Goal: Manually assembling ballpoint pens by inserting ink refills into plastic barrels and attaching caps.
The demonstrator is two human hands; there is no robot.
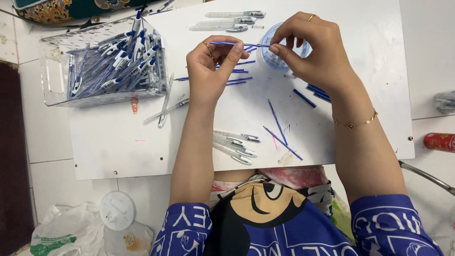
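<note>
Both hands pinch one blue refill above the white board

A thin blue pen refill (pixel 239 44) lies level between the two hands, held in the air over the far part of the white board (pixel 118 142). The left hand (pixel 211 71) has thumb and forefinger closed on its left end; the right hand (pixel 308 50) has its fingertips (pixel 275 48) pressed together on the right end. Directly under the right hand sits a small round clear tub (pixel 265 57); its contents are mostly hidden by the fingers and cannot be told.

More loose blue refills (pixel 239 80) lie on the board between the hands, others (pixel 279 128) nearer the body and a few (pixel 313 92) beside the right wrist. A small metal spring (pixel 257 26) lies near the tub. Clear pen barrels (pixel 234 21) rest at the far edge, and another group of clear barrels (pixel 234 147) lies at the near edge.

At the left stands a clear plastic bin (pixel 54 76), packed with finished blue-and-white pens (pixel 118 61) lying at many angles. Two more pens (pixel 166 106) lie just beside it on the board. A white round lid (pixel 117 210) lies on the tiled floor, and a red can (pixel 438 141) lies at the right
</note>
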